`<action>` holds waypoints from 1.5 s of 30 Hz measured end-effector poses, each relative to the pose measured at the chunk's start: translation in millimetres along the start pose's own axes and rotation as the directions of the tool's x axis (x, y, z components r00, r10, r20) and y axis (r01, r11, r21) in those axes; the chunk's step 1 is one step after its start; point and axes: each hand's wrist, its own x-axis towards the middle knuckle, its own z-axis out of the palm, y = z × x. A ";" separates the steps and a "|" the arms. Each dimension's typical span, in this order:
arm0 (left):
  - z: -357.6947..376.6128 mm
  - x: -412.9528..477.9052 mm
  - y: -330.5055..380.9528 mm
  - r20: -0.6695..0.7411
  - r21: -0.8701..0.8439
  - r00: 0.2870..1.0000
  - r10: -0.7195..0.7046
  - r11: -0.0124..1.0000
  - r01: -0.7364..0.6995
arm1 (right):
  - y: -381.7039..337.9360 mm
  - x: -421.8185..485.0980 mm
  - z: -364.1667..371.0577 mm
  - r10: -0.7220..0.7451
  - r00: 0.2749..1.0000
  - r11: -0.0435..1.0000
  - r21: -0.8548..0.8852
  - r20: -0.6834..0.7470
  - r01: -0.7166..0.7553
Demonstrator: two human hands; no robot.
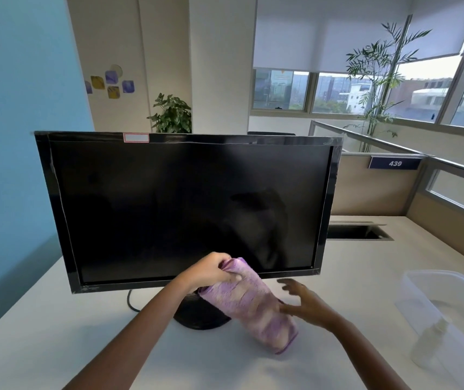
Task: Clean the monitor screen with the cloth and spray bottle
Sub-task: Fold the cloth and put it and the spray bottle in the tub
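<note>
Left hand (pixel 211 270) pinches the top corner of the purple microfibre cloth (pixel 250 304). Right hand (pixel 302 302), fingers spread, touches the cloth's side.

A single wide-angle head-worn camera looks forward and down over a white counter (pixel 42 333), facing a dark monitor (pixel 185 209) close in front. Both forearms reach in from the lower edge; office windows (pixel 281 90) and partitions (pixel 371 187) stretch behind, bowed by the lens.
</note>
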 end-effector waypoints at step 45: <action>95.7 12.0 133.0 -0.439 -0.663 0.896 0.071 0.647 -0.377 | -22.6 -109.7 -52.1 0.074 0.958 0.703 0.696 -0.277 0.147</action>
